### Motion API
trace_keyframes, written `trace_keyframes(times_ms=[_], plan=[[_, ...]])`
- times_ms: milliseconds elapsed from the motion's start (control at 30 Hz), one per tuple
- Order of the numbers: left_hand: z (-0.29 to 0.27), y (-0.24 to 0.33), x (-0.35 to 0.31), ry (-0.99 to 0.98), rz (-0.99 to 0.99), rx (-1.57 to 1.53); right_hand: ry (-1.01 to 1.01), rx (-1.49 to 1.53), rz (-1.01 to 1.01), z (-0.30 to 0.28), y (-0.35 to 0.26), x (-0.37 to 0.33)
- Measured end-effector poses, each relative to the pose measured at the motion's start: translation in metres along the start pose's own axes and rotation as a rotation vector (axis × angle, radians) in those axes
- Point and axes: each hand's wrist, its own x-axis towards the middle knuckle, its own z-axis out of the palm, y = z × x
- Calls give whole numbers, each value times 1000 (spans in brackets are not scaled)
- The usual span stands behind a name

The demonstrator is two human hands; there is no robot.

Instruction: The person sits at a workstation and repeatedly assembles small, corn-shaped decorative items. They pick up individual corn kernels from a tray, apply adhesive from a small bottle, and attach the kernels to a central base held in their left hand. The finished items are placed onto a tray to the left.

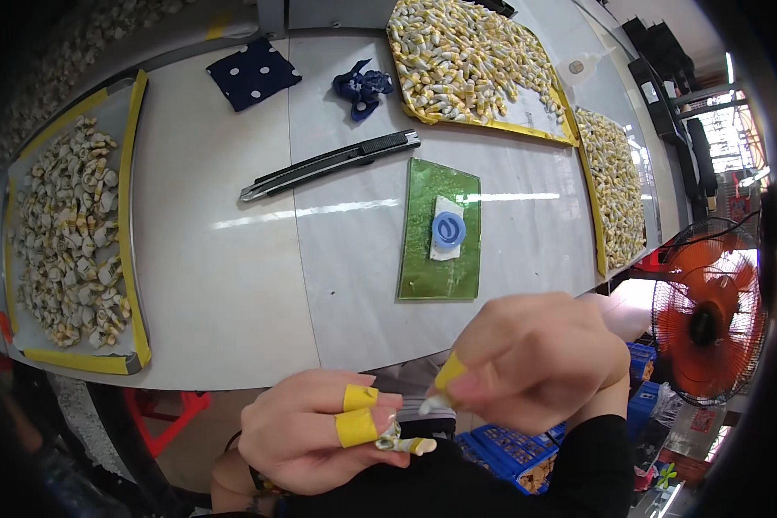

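Note:
My left hand (315, 432), with yellow tape round two fingers, pinches a small white and yellow painted piece (410, 445) between thumb and fingertips. Just to the right and a little higher, my right hand (544, 358) is closed in a pinch, a yellow wrap on one finger. A small white bit (436, 403) pokes out from its fingertips, too blurred to name. Both hands are in front of the table's near edge, close together but apart. Beyond them lies a green glass plate (419, 268) bearing a round blue cap (449, 230) on a white pad.
A black utility knife (332, 164) lies across the table. Behind it are a dotted navy cloth (252, 76) and a crumpled one (363, 88). Yellow-edged trays of small pieces stand left (135, 216), back (492, 129) and right (597, 207). An orange fan (708, 315) stands right.

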Motion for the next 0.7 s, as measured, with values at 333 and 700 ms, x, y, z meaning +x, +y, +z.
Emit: trace_keyframes(times_ms=[333,700], plan=[[-2,3,6,-82,49,24,-55,2,-226,15,11,-7],[-1,8,5,-19,111,86,-119,16,-288,15,13,-4]])
